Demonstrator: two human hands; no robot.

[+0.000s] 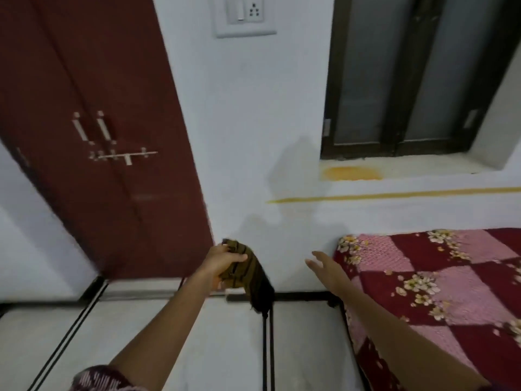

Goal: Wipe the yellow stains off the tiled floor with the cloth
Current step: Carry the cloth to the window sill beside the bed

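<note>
Head view, looking forward and down past two outstretched bare arms. The cloth [248, 273] is a soft, olive-brown rag with darker stripes, bunched in the left hand [222, 261] and held in the air above the floor; its loose end droops in a limp dark fold below the fist. The left fingers are curled tight around the bunched fabric. The right hand [327, 268] is empty, palm turned inward, fingers spread apart and slightly bent, hovering just beside the corner of the mattress [439, 292].

The tiled floor [225, 348] is pale, smooth and faintly glossy, divided by thin black double lines into large squares. The stretch between the two arms is open.

The mattress fills the lower right, covered in a quilted patchwork of maroon and pink squares with cream flower prints; its edge runs along the right arm.

Straight ahead stands a plain white wall [253, 108]. On it, a yellow stain [352, 173] spreads as a blotchy oval on the stone window ledge [423, 165], and a thin yellow stripe [394, 194] runs level below. A dark-framed frosted window [408, 80] sits above the ledge. At left is a maroon double door [93, 108] with metal handles and a sliding latch. A white switchboard [244, 15] is mounted high on the wall.
</note>
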